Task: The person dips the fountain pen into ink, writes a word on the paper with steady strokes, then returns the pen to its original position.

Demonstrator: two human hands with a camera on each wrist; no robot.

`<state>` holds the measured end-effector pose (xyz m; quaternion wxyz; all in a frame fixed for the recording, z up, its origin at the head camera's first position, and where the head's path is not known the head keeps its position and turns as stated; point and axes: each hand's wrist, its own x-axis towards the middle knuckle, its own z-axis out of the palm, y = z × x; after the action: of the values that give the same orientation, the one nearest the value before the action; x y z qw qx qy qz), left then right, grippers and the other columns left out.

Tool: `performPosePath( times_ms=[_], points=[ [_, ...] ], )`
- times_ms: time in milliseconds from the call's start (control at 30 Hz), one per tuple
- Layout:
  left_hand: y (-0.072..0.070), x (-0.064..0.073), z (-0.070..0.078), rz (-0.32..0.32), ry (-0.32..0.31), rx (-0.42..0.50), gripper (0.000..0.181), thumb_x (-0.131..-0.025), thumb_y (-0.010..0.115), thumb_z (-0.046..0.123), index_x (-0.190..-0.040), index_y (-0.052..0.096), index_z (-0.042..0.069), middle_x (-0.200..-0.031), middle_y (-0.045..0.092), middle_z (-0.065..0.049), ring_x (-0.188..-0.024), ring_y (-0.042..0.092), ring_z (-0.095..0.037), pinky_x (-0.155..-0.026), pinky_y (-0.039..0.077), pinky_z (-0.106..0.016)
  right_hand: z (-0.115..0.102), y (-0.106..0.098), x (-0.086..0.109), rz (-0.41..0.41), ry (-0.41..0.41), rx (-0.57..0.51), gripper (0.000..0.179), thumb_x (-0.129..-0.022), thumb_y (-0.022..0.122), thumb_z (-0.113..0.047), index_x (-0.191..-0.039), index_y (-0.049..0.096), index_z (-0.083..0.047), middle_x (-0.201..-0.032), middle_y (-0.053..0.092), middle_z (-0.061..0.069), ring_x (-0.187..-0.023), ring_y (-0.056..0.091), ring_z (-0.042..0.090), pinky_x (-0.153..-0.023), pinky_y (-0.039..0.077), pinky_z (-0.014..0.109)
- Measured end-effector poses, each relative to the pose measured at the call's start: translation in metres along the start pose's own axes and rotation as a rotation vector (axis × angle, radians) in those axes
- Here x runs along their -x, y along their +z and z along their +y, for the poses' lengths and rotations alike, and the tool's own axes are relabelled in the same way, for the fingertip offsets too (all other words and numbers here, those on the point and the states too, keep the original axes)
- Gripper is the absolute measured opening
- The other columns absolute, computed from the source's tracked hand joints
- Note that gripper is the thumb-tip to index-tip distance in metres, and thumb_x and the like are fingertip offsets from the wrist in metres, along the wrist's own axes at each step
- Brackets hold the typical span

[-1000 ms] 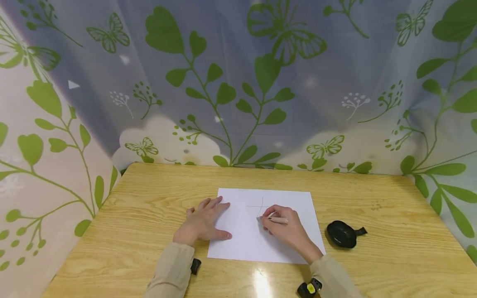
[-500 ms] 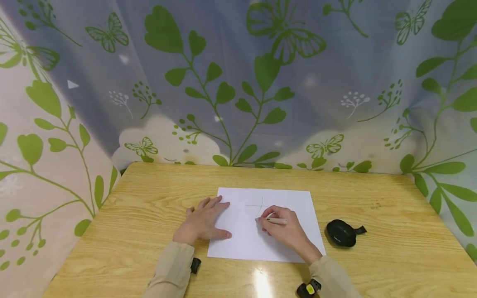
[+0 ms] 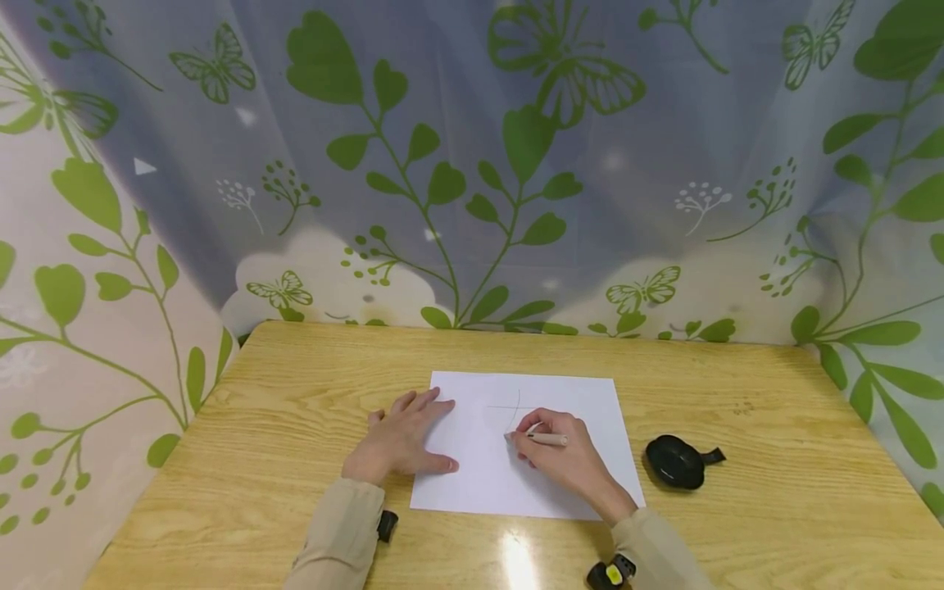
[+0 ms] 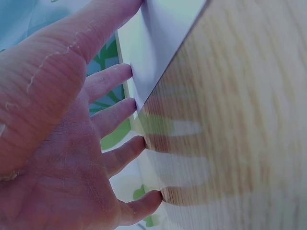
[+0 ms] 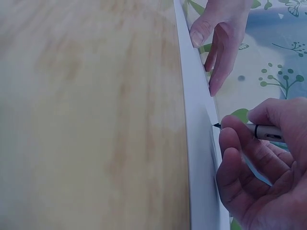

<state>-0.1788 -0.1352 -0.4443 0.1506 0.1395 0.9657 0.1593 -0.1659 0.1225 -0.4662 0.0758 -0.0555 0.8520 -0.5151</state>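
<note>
A white sheet of paper (image 3: 472, 483) lies on the wooden table, with a thin horizontal line and a slightly curved line crossing it in the upper middle. My right hand (image 3: 571, 459) pinches a light-coloured pen (image 3: 549, 439), its dark tip at the lower end of the curved line. In the right wrist view the pen's tip (image 5: 217, 125) meets the paper. Across the sheet's left edge my left hand (image 3: 398, 438) rests with fingers spread. The left wrist view shows some of its fingertips (image 4: 125, 70) on the paper and others on the bare wood.
To the right of the paper sits a small black pan-shaped dish (image 3: 675, 463) with a short handle. A patterned curtain (image 3: 472, 164) with green leaves and butterflies hangs behind the table (image 3: 295, 369) and along its sides.
My right hand has shifted slightly down and left with the pen, and the curved line has grown a little longer. The left hand keeps its place.
</note>
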Motion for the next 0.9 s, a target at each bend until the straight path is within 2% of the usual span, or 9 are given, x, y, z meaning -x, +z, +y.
performPosePath(
  times_ms=[900],
  points=[
    [0.0007, 0.0011, 0.0001, 0.014, 0.007, 0.014, 0.085, -0.083, 0.081, 0.05, -0.155, 0.045, 0.026, -0.17, 0.028, -0.004, -0.155, 0.024, -0.041, -0.112, 0.023, -0.078, -0.0023, 0.0019, 0.0039, -0.004, 0.018, -0.012, 0.007, -0.091, 0.073, -0.019, -0.091, 0.072, -0.012, -0.071, 0.074, 0.002, -0.059, 0.066, 0.015, -0.056, 0.05, 0.026]
  ],
)
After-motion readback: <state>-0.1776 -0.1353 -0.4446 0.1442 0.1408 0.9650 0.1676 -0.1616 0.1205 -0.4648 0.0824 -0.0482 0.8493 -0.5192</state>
